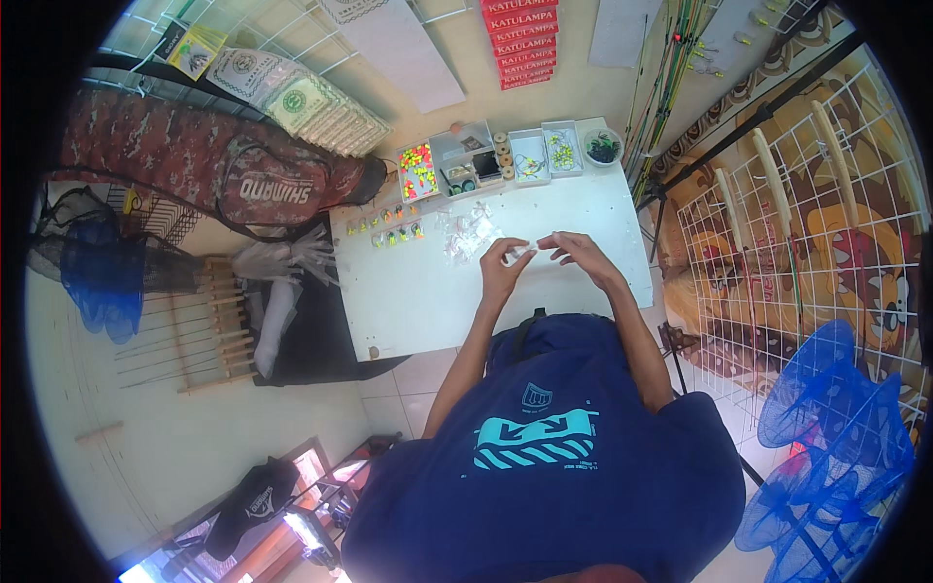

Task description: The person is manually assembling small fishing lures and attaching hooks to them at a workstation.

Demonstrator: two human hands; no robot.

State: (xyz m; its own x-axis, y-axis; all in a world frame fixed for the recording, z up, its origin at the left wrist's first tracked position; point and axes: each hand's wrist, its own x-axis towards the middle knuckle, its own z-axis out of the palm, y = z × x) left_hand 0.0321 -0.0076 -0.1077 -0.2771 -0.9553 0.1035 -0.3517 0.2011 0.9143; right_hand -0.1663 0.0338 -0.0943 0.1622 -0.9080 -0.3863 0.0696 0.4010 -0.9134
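Observation:
Above the white table, my left hand (500, 267) is closed in a pinch on a small clear plastic bag (521, 254). My right hand (581, 255) hovers just to the right of it, fingers stretched toward the bag, and nothing can be made out in them. Just beyond my left hand lies a loose pile of clear plastic bags (468, 231). Farther left, small packets with bright-coloured pieces (398, 234) are laid out in rows.
Along the back of the table (428, 311) stand a box of neon beads or floats (419, 175), a divided tray (471, 173), thread spools (503, 155), white boxes (561, 153) and a round tub (603, 147). A camouflage rod bag (233, 165) hangs left; a wire grid (807, 204) and blue nets (826, 447) are right.

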